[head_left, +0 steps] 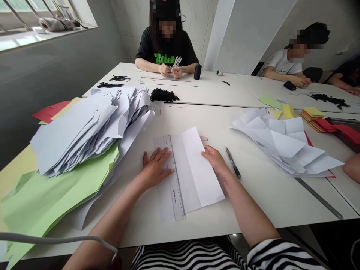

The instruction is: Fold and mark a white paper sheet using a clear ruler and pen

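Note:
A clear plastic ruler (177,193) lies lengthwise over a white sheet of paper (198,168) on the table in front of me. My left hand (153,168) rests flat with its fingers spread over the ruler and the sheet's left part. At the far right edge, my right hand (215,159) grips the paper between thumb and fingers. A crease runs down the sheet, and its right part is tilted up a little. Just right of my right hand lies a black pen (233,163).
Left of me are a tall stack of white paper (81,131) and green sheets (62,187). Folded white sheets (284,142) and a metal ruler (319,198) lie right. Black cord bundles (164,95) and a thread spool (197,71) sit across, near a co-worker (168,48).

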The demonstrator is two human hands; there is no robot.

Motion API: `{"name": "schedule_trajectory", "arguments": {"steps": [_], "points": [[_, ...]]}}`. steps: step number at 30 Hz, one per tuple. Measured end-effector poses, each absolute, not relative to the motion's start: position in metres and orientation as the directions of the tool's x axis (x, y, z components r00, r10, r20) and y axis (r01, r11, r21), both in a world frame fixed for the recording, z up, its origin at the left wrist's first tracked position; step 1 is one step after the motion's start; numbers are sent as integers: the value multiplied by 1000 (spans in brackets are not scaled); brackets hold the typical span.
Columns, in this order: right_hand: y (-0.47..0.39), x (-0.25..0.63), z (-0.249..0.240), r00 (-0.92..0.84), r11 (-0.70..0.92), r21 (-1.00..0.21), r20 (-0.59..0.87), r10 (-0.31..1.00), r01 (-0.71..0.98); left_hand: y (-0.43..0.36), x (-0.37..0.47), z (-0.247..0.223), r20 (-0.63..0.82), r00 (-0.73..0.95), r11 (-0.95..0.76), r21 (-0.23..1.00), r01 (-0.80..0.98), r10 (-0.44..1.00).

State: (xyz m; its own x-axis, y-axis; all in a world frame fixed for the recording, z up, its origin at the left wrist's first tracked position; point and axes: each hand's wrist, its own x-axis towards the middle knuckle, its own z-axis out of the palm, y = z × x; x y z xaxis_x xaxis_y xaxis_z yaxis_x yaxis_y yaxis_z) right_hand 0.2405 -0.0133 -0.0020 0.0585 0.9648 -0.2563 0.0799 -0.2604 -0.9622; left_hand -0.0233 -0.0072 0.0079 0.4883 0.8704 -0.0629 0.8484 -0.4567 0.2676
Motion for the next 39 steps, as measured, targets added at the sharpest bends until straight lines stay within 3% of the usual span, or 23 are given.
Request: {"name": "schedule_trajectory", "arguments": {"steps": [7,22,39], "points": [[-12,238,-1,100,-255,-964,-247,964,72,-8,-22,4,-5,487,-470,257,845,873],[-9,238,-6,83,-254,-967,-250,965,32,-8,-23,5,-22,488,-470,237,850,873],[-9,243,-6,95,-232,-967,-223,970,103,-6,-16,4,-26,478,-459,242,855,878]]}}
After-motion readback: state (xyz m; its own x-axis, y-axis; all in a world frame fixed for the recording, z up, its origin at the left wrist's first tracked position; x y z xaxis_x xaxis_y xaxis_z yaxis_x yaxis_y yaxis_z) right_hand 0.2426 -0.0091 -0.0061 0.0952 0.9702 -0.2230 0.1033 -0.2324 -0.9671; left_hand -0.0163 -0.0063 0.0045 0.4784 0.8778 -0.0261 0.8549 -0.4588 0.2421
